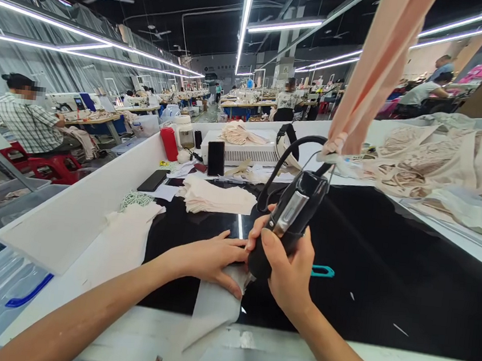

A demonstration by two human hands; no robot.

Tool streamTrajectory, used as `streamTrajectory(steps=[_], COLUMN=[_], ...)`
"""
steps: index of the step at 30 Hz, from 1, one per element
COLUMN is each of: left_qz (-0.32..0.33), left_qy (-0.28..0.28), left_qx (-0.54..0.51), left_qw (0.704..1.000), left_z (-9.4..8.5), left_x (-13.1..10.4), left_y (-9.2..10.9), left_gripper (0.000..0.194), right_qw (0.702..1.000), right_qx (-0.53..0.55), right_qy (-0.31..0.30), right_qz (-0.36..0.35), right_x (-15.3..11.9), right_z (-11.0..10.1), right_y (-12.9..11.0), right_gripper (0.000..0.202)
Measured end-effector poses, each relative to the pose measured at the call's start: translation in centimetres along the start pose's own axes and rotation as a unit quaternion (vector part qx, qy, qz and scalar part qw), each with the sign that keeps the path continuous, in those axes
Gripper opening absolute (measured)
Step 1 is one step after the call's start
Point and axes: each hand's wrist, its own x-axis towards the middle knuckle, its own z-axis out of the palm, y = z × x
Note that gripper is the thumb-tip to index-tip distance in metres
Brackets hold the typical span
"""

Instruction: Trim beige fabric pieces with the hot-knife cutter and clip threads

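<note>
My right hand (290,266) is wrapped round a black handheld tool (291,217) with a metal plate, its cord looping up behind it. The tool stands upright over the black table surface (370,263). To its left, my left hand (215,258) lies palm down with fingers spread, pressing on a pale piece of fabric (217,304) that hangs over the front edge. The tool's lower end is close to my left fingertips; whether it touches the fabric is hidden. A teal-handled item (323,271) lies just right of my right hand.
Beyond my hands is a pale fabric stack (217,196), with a phone (216,158) and a white box (248,151) behind. More fabric (125,237) lies left. Pink cloth (373,74) hangs above the tool. Fabric heaps (453,162) fill the right. A person (28,115) sits far left.
</note>
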Motion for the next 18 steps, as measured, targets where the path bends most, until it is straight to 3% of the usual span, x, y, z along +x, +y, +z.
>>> streamTrajectory(steps=[3,6,9,12,18], left_qz=[-0.014,-0.092,-0.133,-0.132,-0.021], left_qy=[0.094,0.204,0.189,0.161,0.131], left_qx=[0.024,0.066,0.12,0.135,0.138], left_qw=[0.995,0.972,0.966,0.969,0.981], left_z=[0.5,1.8,3.6,4.8,3.6], left_x=[-1.2,-3.0,-4.5,-5.4,-7.4], left_y=[1.2,3.3,5.4,6.1,4.7], left_gripper=[0.051,0.025,0.009,0.011,0.033], right_qw=[1.0,1.0,1.0,1.0,1.0], right_qx=[0.011,0.02,0.011,0.002,-0.01], right_qy=[-0.009,-0.014,-0.007,-0.003,0.008], right_qz=[0.001,-0.007,-0.011,0.001,0.003], right_x=[0.1,0.3,0.7,0.9,0.7], right_z=[-0.1,-0.2,-0.2,-0.1,-0.1], right_y=[-0.2,-0.6,-0.8,-1.0,-1.4], right_gripper=[0.026,0.027,0.026,0.028,0.035])
